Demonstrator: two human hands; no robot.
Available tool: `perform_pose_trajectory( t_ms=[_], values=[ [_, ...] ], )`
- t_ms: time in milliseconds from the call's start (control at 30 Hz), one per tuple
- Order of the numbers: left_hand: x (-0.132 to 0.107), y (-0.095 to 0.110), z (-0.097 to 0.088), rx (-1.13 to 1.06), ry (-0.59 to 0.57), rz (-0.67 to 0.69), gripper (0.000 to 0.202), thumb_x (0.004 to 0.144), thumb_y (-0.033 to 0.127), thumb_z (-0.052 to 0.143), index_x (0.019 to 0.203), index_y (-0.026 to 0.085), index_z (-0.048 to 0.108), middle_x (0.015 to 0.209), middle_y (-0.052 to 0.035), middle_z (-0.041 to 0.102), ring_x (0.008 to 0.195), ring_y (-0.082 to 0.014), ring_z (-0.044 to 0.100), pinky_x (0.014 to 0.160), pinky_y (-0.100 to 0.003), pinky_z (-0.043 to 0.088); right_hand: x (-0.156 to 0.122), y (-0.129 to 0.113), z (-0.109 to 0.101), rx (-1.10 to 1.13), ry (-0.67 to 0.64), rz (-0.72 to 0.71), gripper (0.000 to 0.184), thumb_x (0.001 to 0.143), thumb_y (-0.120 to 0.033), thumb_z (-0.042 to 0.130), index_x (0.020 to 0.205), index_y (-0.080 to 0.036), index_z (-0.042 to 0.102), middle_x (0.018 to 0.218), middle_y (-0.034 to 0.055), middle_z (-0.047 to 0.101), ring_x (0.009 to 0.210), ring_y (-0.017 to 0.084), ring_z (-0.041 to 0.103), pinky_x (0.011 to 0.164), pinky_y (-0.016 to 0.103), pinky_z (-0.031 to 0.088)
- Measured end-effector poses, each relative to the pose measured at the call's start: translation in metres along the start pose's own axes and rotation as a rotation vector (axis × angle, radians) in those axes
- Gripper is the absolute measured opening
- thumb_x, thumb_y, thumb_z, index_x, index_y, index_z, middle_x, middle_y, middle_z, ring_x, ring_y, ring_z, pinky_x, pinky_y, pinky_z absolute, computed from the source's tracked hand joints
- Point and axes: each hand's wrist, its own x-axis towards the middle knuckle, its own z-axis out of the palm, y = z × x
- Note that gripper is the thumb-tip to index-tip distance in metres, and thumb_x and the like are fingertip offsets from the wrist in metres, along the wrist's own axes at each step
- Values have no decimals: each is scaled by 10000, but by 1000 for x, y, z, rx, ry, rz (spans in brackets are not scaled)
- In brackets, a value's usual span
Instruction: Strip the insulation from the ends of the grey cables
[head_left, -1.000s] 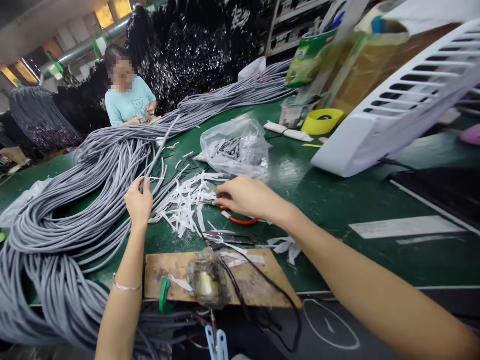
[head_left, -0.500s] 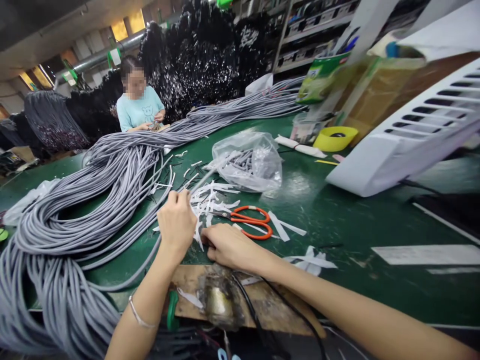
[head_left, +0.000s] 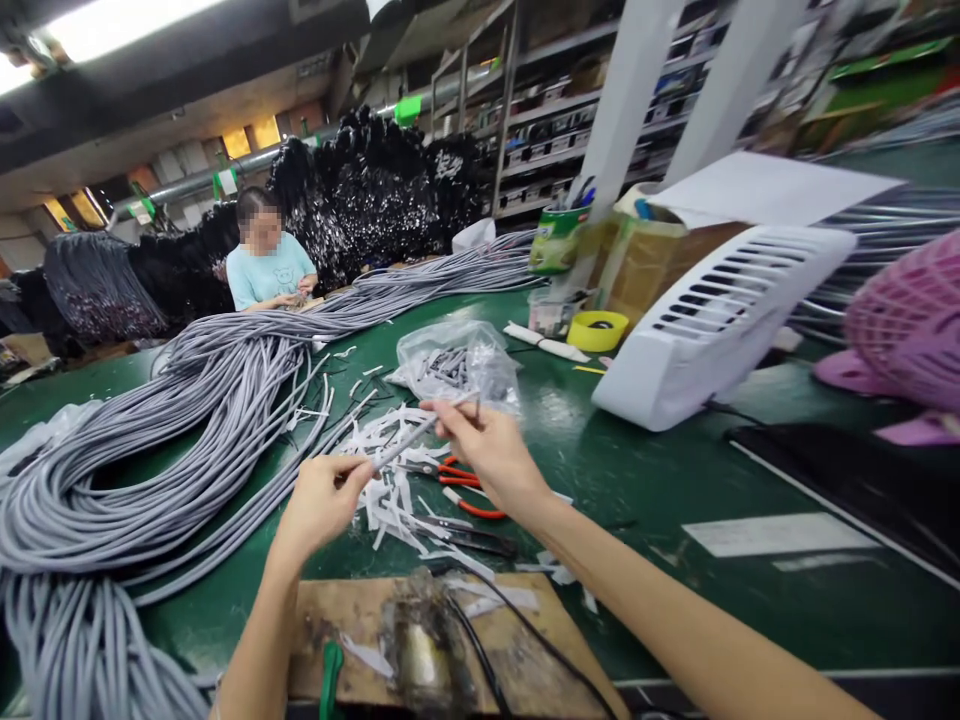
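Note:
Both hands are closed on one grey cable (head_left: 405, 443), which slants up to the right between them. My left hand (head_left: 328, 500) pinches it lower down. My right hand (head_left: 496, 452) grips it near its upper end, in front of the clear plastic bag (head_left: 491, 362) of short grey pieces. White strips (head_left: 390, 500) lie scattered beneath the cable. Orange-handled scissors (head_left: 480, 508) are partly covered by my right hand and wrist. Below them lies a dark slim tool (head_left: 476, 540) whose kind I cannot make out.
A thick bundle of grey cables (head_left: 187, 370) spreads across the left. In front of me is a stained wooden board (head_left: 330, 605) with a metal block (head_left: 421, 655) and black cords. A white slotted device (head_left: 697, 330) and yellow tape ring (head_left: 598, 330) stand right. A person (head_left: 270, 265) sits opposite.
My right hand has risen from the tabletop near the scissors to the cable's upper end. The dark tool now shows where that hand was. The view has tilted upward and swung right.

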Motion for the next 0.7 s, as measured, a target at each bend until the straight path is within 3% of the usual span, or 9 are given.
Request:
perform_pose_trajectory(
  t_ms=[67, 100, 267, 367, 500, 700],
  values=[
    [0, -1, 6, -53, -92, 18, 265, 822, 243, 436, 742, 128, 661, 515, 19, 534, 499, -114, 460, 491, -210, 346, -1, -1, 0, 65, 11, 18, 443, 641, -590, 569, 642, -147, 572, 517, -31, 440, 411, 54, 277, 376, 218, 185],
    [1, -1, 11, -90, -80, 31, 238, 815, 216, 438, 795, 127, 657, 539, 17, 543, 521, -116, 476, 510, -209, 367, -3, -2, 1, 98, -9, 27, 447, 626, -595, 587, 619, -148, 568, 506, -33, 443, 396, 47, 266, 369, 217, 173],
    [-1, 8, 31, -207, 244, 116, 230, 827, 199, 466, 922, 153, 670, 742, -43, 643, 634, -132, 542, 584, -225, 423, -16, -13, 6, 292, -222, 113, 451, 586, -582, 646, 664, -143, 585, 465, -54, 452, 338, 20, 219, 349, 205, 151],
    [-5, 16, 32, -57, 357, 234, 221, 837, 239, 500, 914, 166, 694, 651, -29, 616, 540, -115, 502, 530, -218, 402, -17, -22, 0, 295, -247, 116, 448, 567, -573, 670, 645, -139, 586, 468, -47, 465, 340, 18, 233, 348, 204, 153],
    [-8, 15, 28, 170, 445, 368, 247, 866, 248, 478, 992, 176, 678, 625, -22, 594, 507, -98, 491, 517, -206, 389, -11, -28, -10, 259, -148, 49, 449, 567, -581, 663, 608, -141, 579, 491, -35, 476, 349, 15, 217, 352, 209, 128],
    [-13, 13, 14, 503, 509, 274, 233, 860, 212, 454, 965, 211, 663, 699, -33, 607, 597, -130, 554, 551, -226, 414, -17, -23, 1, 40, -95, 85, 482, 550, -620, 627, 673, -154, 634, 569, 30, 569, 382, 51, 241, 356, 232, 178]
  ],
)
